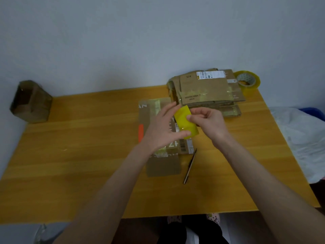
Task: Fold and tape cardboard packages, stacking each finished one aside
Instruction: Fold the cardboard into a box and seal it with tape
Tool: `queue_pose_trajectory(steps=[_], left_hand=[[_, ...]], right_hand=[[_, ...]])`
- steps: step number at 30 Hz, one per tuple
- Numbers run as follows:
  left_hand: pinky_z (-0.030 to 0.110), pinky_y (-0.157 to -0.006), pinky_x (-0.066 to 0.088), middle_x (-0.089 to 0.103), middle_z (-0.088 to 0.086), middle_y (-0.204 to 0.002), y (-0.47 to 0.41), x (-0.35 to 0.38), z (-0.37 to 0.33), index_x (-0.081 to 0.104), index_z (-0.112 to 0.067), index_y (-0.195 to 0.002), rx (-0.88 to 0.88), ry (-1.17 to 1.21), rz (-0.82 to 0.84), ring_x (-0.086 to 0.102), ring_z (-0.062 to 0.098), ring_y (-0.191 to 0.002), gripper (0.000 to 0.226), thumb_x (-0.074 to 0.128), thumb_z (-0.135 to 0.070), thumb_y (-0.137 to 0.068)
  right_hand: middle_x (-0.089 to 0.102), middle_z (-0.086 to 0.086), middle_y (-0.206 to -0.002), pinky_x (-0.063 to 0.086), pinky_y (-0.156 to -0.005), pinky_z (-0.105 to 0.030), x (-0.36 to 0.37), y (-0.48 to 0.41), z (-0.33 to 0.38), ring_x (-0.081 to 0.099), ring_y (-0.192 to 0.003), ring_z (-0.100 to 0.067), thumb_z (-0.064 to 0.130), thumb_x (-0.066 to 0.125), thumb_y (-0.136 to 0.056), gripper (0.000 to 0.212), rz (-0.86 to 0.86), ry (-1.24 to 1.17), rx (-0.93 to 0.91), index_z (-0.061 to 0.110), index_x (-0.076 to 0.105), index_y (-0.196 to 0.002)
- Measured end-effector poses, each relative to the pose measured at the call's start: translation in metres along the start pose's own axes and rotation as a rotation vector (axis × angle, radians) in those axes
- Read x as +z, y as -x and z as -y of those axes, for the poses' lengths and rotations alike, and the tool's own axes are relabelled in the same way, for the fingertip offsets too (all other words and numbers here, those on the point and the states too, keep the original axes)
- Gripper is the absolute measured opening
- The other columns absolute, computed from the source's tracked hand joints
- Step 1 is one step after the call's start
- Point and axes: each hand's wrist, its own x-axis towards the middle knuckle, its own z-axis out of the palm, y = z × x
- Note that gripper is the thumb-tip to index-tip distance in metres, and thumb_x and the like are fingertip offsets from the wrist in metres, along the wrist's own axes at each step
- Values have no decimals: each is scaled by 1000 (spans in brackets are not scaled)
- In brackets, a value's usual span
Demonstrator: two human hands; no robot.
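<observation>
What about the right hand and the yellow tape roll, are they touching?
Touching. The head view shows the right hand with its thumb pressed on the yellow tape roll, no gap between them; the left hand grips it too.

We have one wide-angle view, worn on the head, looking forward and down across the surface [79,155] to the wall [123,41] filling the upper frame. We sit close over its near edge at the bottom of the frame, with the left hand [161,128] and right hand [210,121] meeting at centre.
</observation>
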Motion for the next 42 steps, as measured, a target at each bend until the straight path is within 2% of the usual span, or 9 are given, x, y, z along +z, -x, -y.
queue_pose_trajectory(steps=[6,8,13,19,24,31,34,38,42], left_hand=[[29,-87,47,62,-17,-95,3,13,-2,71,-23,-78,-10,103,-318,58,5,-96,7,77,-23,-76],[27,-81,49,63,-18,-84,0,14,-2,63,-31,-68,-132,161,-390,59,2,-86,18,74,-23,-79],[44,-78,57,66,-7,-74,4,10,16,60,-30,-68,-349,417,-483,66,18,-79,20,70,-22,-84],[26,-74,57,70,5,-92,20,1,36,67,-14,-109,-450,623,-270,70,17,-84,28,74,-13,-82],[22,-62,53,70,-2,-76,33,1,42,68,-18,-80,-523,605,-326,68,10,-74,6,70,-17,-85],[25,-68,56,64,-5,-84,51,13,50,67,-19,-75,-649,715,-427,62,9,-80,13,69,-14,-86],[22,-65,57,66,-2,-85,59,9,54,67,-15,-80,-704,787,-530,63,8,-76,7,68,-13,-87],[19,-57,55,65,-1,-80,72,-5,75,64,-13,-81,-749,858,-625,63,6,-74,10,64,-13,-91],[19,-57,54,65,1,-77,85,-1,83,65,-13,-82,-719,841,-628,64,8,-70,9,64,-15,-91]], right_hand=[[71,-7,-89,53,-72,-29,11,-13,1,66,-81,-17,19,72,-85,20,3,-16,150,5,71,-99],[73,-5,-96,52,-75,-28,11,-8,0,68,-88,-17,35,67,-87,32,76,-63,132,9,71,-105],[73,-10,-93,52,-75,-27,3,7,-11,68,-82,-13,36,68,-84,31,360,256,-19,10,71,-101],[69,-13,-83,50,-69,-39,13,7,-11,66,-80,-27,38,70,-84,30,387,484,-166,8,71,-88],[56,-19,-70,38,-61,-34,15,9,-5,52,-62,-20,44,71,-81,45,432,500,-132,0,63,-74],[36,17,-41,24,-48,-17,11,14,-11,35,-42,0,21,70,-86,44,497,507,-89,24,45,-50],[50,16,-57,37,-58,-22,6,13,-16,48,-55,-4,37,73,-81,31,459,545,-89,20,59,-59],[72,-16,-91,50,-81,-35,-15,18,-18,68,-86,-25,38,72,-78,35,486,431,16,6,74,-89],[72,2,-83,47,-73,-23,-19,23,-22,67,-79,-6,27,68,-85,15,565,432,58,13,73,-84]])
